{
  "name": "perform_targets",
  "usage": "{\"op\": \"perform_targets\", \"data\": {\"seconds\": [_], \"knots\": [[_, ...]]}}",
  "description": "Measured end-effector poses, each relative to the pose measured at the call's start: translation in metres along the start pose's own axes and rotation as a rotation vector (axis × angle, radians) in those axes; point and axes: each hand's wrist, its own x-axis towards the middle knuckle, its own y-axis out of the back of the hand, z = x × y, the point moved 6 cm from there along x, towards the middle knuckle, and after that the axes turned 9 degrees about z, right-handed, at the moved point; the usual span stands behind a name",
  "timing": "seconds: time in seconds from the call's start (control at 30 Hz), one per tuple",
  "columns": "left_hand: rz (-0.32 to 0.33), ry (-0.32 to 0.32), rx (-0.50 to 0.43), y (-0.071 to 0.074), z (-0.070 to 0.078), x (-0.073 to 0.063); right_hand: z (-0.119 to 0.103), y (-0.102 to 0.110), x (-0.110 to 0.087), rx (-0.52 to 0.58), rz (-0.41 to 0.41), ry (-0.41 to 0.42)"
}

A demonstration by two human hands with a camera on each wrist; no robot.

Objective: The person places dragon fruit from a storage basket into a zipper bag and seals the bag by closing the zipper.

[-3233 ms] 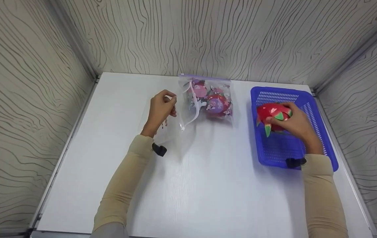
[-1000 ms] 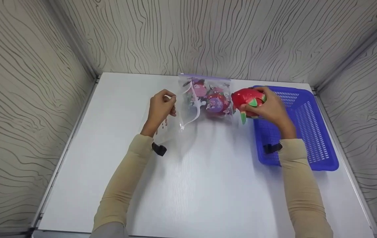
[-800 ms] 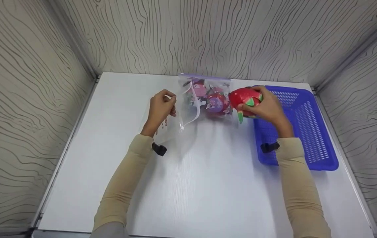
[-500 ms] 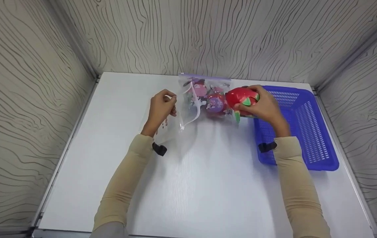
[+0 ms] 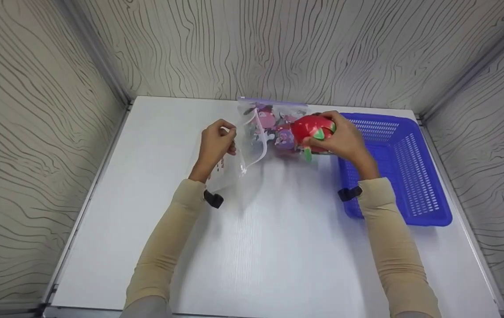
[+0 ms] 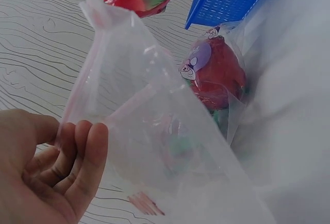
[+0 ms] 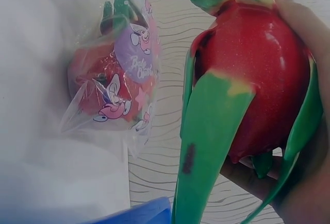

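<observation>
My left hand (image 5: 214, 143) pinches the mouth edge of a clear zip bag (image 6: 149, 95) between thumb and fingers, and the bag stands up from the table with its mouth facing right. In my right hand (image 5: 347, 139) is a red artificial dragon fruit (image 5: 309, 128) with green leaf tips, gripped from the right side and held above the table. Behind the clear bag lies a printed zip bag (image 7: 135, 54) with cartoon figures and a purple top strip. A red and green fruit shows inside it. The dragon fruit partly covers the printed bag in the head view.
A blue plastic basket (image 5: 444, 218) stands at the right of the white table (image 5: 269, 256), partly under my right wrist. Patterned panels (image 5: 252, 48) wall in the back and both sides.
My right hand has lifted the dragon fruit from the basket and carried it left, up to the front of the printed bag. The left hand has stayed in place at the clear bag.
</observation>
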Motion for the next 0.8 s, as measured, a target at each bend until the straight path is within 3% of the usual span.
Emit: {"op": "perform_targets", "data": {"seconds": [0.8], "knots": [[-0.022,0.004,0.008,-0.005,0.003,-0.001,-0.026,-0.024,0.005,0.015,-0.024,0.039]]}}
